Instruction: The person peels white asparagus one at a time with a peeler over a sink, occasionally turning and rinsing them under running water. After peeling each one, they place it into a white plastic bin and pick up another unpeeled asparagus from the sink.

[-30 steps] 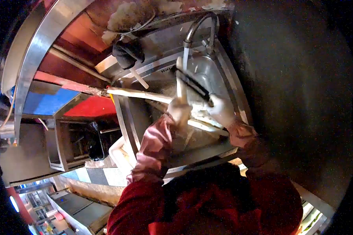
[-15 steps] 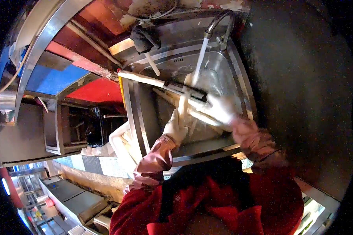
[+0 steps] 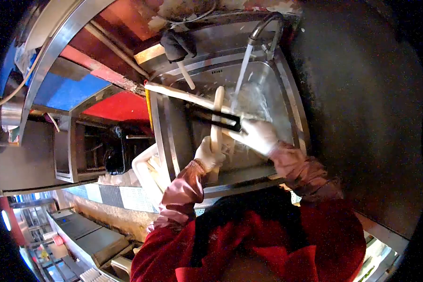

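In my gloved left hand [image 3: 208,154] is a long pale peeled root [image 3: 217,104], its fingers wrapped round the lower part. The root points up and away over the sink [image 3: 185,160]. My gloved right hand [image 3: 261,135] is closed on a long dark peeler-like tool [image 3: 228,120], which crosses the root just above my left hand. Motion blurs the tool, so its edge and any contact with the root cannot be made out. A long pale stick [image 3: 174,91] spans the sink behind the root. Water runs from the tap [image 3: 258,34] into the basin.
A dark cloth-like thing [image 3: 176,46] with a pale stick below it is at the sink's back edge. A white tub [image 3: 138,162] holding pale sticks stands left of the sink. A dark flat surface [image 3: 357,113] lies to the right. Shelving [image 3: 63,150] stands at the left.
My right hand and the tool have shifted slightly down the root. The root now stands more upright, and my left hand sits slightly further left and lower.
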Demonstrator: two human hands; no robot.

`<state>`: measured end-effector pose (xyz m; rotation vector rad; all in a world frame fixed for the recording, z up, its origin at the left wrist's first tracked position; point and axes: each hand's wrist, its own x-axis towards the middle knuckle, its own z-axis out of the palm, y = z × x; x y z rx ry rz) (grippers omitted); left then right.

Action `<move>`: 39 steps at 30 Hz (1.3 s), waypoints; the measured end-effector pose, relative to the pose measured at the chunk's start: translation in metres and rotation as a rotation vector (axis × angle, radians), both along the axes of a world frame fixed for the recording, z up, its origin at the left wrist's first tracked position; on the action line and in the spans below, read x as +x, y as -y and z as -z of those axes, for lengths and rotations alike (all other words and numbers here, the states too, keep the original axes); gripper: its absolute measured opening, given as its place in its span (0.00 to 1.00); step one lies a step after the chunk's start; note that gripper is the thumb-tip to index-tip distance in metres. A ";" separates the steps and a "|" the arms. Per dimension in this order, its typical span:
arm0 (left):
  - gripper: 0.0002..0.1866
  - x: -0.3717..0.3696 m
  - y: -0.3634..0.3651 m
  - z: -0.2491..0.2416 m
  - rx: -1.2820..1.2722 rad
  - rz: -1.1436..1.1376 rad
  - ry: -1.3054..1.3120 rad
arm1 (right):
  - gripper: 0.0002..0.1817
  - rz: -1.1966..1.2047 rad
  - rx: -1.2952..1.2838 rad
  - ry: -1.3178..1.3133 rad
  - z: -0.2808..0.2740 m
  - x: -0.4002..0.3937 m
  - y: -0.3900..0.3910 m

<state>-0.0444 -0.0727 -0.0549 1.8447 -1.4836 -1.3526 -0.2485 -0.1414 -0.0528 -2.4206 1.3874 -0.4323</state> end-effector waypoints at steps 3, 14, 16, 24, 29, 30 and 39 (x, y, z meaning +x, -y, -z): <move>0.33 -0.002 0.000 -0.004 0.171 -0.066 0.125 | 0.13 -0.108 -0.279 -0.083 0.014 0.004 0.009; 0.24 -0.010 -0.010 -0.013 0.017 0.099 0.627 | 0.11 0.462 1.384 1.348 0.004 0.021 0.041; 0.24 -0.012 -0.015 -0.003 -0.168 0.141 0.449 | 0.13 0.403 1.400 1.605 0.024 0.034 0.040; 0.33 -0.007 -0.006 0.010 0.671 -0.090 -2.050 | 0.10 0.354 1.233 1.559 0.019 0.029 0.050; 0.29 0.004 0.003 -0.003 0.092 -0.132 -0.885 | 0.15 0.299 0.267 0.416 0.039 0.008 0.020; 0.29 0.009 0.001 0.002 0.116 -0.160 -0.970 | 0.16 0.224 0.119 0.332 0.045 0.007 0.011; 0.39 0.014 -0.023 -0.011 -0.032 -0.091 -0.932 | 0.17 0.128 0.271 0.220 0.075 -0.011 0.051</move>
